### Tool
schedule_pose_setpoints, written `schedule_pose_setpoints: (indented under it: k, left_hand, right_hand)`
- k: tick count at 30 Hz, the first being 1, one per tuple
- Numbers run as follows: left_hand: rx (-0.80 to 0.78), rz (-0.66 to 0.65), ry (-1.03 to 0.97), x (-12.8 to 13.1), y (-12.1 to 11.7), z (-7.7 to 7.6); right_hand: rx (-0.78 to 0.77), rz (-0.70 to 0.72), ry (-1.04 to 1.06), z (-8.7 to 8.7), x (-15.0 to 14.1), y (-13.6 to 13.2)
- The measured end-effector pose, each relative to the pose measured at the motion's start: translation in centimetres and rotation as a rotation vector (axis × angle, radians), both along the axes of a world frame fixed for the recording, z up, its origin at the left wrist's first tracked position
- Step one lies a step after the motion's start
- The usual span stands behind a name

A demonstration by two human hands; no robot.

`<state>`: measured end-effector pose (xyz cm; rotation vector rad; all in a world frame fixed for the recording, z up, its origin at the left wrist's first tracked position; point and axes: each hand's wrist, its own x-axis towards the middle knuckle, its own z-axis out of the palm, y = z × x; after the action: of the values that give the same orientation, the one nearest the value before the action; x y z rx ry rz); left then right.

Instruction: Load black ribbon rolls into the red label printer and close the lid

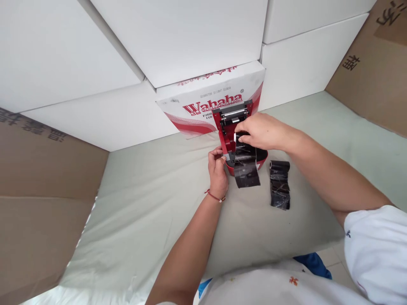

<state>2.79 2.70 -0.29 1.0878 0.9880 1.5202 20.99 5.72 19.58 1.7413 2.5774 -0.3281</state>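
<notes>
A red and black label printer point(227, 148) stands with its lid raised, the lid leaning back toward the printed box. My right hand point(260, 131) grips a roll of black ribbon point(247, 169) over the printer's inside. The ribbon's loose end hangs down over the printer's front, and a white core end shows at the roll's left. At the printer's left side, my left hand point(218, 167) is closed on its edge near a small grey part. A second black ribbon roll point(280, 185) lies on the cloth to the right, partly unwound toward me.
Behind the printer stands a white and red carton point(210, 95) marked Wahaha. White boxes point(197, 38) are stacked at the back. Brown cardboard boxes flank the left point(47, 199) and right point(372, 63). A wrinkled pale green cloth point(143, 203) covers the surface.
</notes>
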Motion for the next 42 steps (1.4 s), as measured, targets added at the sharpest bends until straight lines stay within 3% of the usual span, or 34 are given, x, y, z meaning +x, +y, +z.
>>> schedule_pose_setpoints:
  k: [4, 10, 17, 23, 28, 37, 39, 42]
  left_hand:
    - [-0.037, 0.028, -0.03, 0.2, -0.1, 0.3]
    - [-0.038, 0.016, -0.037, 0.4, -0.3, 0.7]
    - [-0.032, 0.022, -0.009, 0.4, -0.2, 0.6]
    - [-0.032, 0.03, -0.004, 0.5, -0.3, 0.5]
    - [-0.018, 0.049, 0.002, 0.7, -0.2, 0.5]
    - [0.021, 0.061, 0.06, 0.4, -0.4, 0.5]
    - [0.092, 0.118, 0.109, 0.3, -1.0, 0.9]
    - [0.367, 0.225, 0.319, 0.3, -2.0, 1.5]
  right_hand:
    - [0.029, -0.049, -0.124, -0.9, -1.7, 0.4]
    - [0.025, -0.014, -0.115, -1.8, -2.1, 1.5]
    - [-0.05, 0.002, 0.086, -3.6, -1.6, 3.3]
    - [-0.198, 0.06, 0.312, -2.6, 1.0, 2.9]
    - [-0.157, 0.009, 0.054, -2.4, 2.0, 3.1]
    - [-0.089, 0.102, -0.196, -2.6, 1.3, 4.5]
    - [-0.068, 0.109, -0.199, -2.6, 1.2, 4.3]
    - [-0.038, 0.073, -0.189, -3.0, 0.9, 3.8]
